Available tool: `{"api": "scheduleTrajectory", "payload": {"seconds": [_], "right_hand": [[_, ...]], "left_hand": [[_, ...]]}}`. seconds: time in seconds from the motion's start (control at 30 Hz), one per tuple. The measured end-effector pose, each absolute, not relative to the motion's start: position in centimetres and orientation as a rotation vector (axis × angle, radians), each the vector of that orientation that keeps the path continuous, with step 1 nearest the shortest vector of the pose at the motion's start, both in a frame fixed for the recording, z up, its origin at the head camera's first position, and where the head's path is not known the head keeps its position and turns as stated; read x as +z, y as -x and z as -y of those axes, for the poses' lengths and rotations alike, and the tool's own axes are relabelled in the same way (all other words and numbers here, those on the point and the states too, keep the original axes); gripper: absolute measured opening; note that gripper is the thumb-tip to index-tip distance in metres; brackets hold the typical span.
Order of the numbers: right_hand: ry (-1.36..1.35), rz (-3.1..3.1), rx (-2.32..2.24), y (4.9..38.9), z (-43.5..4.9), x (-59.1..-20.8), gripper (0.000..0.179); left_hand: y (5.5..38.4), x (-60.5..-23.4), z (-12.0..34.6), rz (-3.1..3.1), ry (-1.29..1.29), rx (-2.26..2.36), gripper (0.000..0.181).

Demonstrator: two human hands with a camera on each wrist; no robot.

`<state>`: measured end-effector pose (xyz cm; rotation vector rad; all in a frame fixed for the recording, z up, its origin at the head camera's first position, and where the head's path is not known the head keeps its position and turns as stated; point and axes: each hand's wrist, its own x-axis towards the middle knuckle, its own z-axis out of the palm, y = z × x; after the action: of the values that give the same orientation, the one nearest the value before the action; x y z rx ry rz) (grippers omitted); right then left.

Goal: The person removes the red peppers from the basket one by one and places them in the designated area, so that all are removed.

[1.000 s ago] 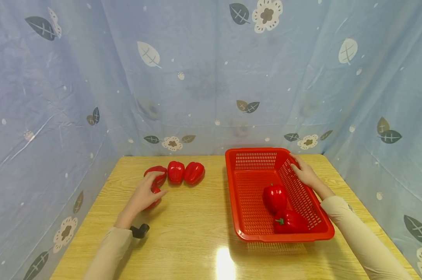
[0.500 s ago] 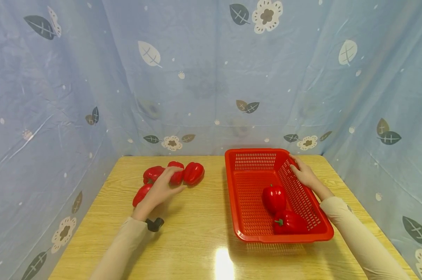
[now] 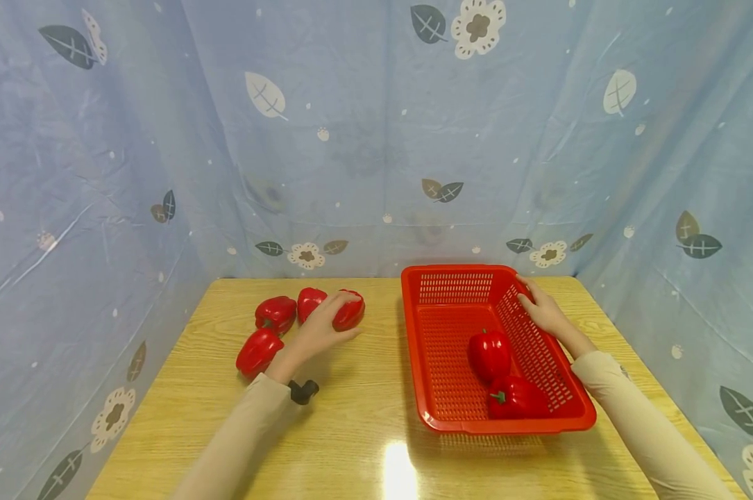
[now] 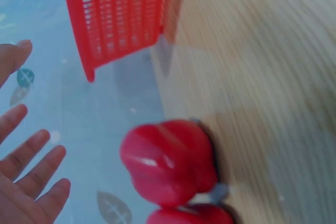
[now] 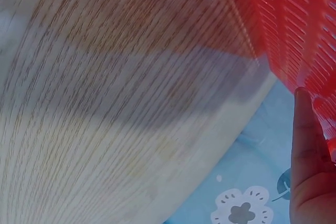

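On the far left a blue curtain [image 3: 82,160] hangs in soft creases, printed with leaves and flowers. Beside it begins the surface [image 3: 182,410], pale yellow with fine wood grain. The front-left pepper [image 3: 257,353] lies there, glossy, red and lobed, and touching or just behind it sits the back-left pepper [image 3: 277,312], rounder, its stem end facing the near side. A cream sleeve [image 3: 239,430], smooth and close-fitting, leads to the left hand [image 3: 318,335], with a small black block [image 3: 303,392] at the wrist. This hand is spread, fingers loosely extended, and holds nothing; it reaches over the middle pepper [image 3: 309,300] and the right-hand pepper [image 3: 350,314], hiding part of each. Further along, a bright patch of glare [image 3: 400,472] gleams on the grain. Then comes the basket [image 3: 416,347], red plastic, roughly rectangular, with slotted walls, a fine mesh floor and a smooth rolled rim. Inside, toward its right, one pepper [image 3: 491,354] stands stem-up, and nearer, against it, another pepper [image 3: 520,398] lies on its side, its green stem pointing left. At the right wall the right hand [image 3: 543,310] holds the rim near the far corner, thumb inside, nearly straight fingers flat along the outer slots
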<state>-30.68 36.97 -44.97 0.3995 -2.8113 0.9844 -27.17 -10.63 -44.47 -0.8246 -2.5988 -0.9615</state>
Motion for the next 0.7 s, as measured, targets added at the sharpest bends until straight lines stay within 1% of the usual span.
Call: {"api": "scheduleTrajectory", "payload": {"seconds": [0.23, 0.7], "right_hand": [[-0.375, 2.834, 1.001, 30.7, -36.8, -44.9, 0.052], [-0.33, 2.875, 1.011, 30.8, -36.9, -44.7, 0.058]], "left_hand": [[27.7, -43.6, 8.3, 2.521, 0.934, -0.941, 0.059], [28.7, -42.6, 3.9, 2.558, 1.031, -0.964, 0.061]]}}
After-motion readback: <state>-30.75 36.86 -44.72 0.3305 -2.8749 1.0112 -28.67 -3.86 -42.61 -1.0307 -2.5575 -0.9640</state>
